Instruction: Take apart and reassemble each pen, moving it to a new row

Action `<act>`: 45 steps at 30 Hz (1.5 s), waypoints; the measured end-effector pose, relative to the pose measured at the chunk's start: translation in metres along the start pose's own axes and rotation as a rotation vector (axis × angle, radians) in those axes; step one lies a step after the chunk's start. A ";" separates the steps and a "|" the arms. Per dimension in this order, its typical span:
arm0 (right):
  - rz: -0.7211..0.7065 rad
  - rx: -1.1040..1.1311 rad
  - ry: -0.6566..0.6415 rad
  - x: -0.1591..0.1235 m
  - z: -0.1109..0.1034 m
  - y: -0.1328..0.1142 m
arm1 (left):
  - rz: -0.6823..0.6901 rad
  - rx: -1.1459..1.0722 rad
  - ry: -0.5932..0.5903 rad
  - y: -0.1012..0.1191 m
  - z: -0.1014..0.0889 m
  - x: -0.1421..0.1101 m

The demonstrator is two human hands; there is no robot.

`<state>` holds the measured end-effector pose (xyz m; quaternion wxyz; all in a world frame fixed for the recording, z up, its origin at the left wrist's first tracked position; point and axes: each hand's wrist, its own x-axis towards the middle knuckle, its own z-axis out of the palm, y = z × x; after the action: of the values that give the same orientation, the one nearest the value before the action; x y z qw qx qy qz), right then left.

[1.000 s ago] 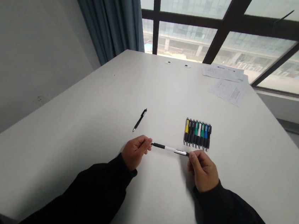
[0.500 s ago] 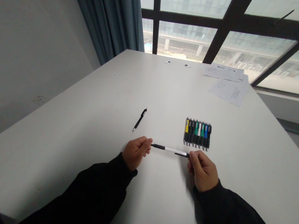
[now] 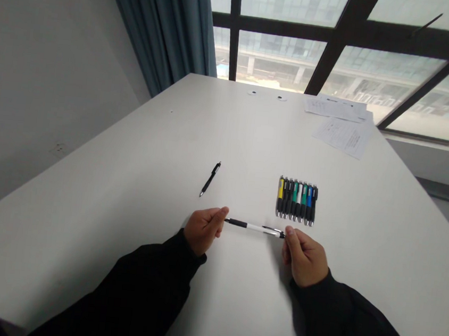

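Observation:
Between my two hands, a white pen with a black grip and a black clip is held level above the table. My left hand pinches its tip end, and my right hand pinches the clip end. Both hands are closed. A black pen lies slanted on the table just beyond my left hand. Beyond my right hand, several pens in yellow, black, green, white and blue lie side by side in a row, tips toward me.
The white table reaches to the window. Sheets of paper lie at its far right corner. Two small round pieces sit near the far edge. A blue-grey curtain hangs at the back left.
The white pen has turned about its length, so its clip now shows on the upper side instead of the lower. My hands have barely shifted.

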<state>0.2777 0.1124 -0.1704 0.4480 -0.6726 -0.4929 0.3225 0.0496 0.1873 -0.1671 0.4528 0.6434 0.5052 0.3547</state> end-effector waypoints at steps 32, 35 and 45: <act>0.013 0.184 0.019 0.001 0.006 0.008 | 0.052 -0.028 -0.059 -0.002 0.002 0.002; 0.019 0.237 0.055 0.002 0.006 0.006 | -0.048 -0.243 -0.200 -0.001 0.004 0.002; -0.305 0.106 -0.204 -0.006 0.006 0.009 | -0.304 -0.415 -1.053 0.008 0.018 -0.024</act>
<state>0.2741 0.1073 -0.1810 0.4743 -0.5292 -0.6142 0.3430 0.0631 0.1596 -0.1653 0.8051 0.5512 0.2188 0.0100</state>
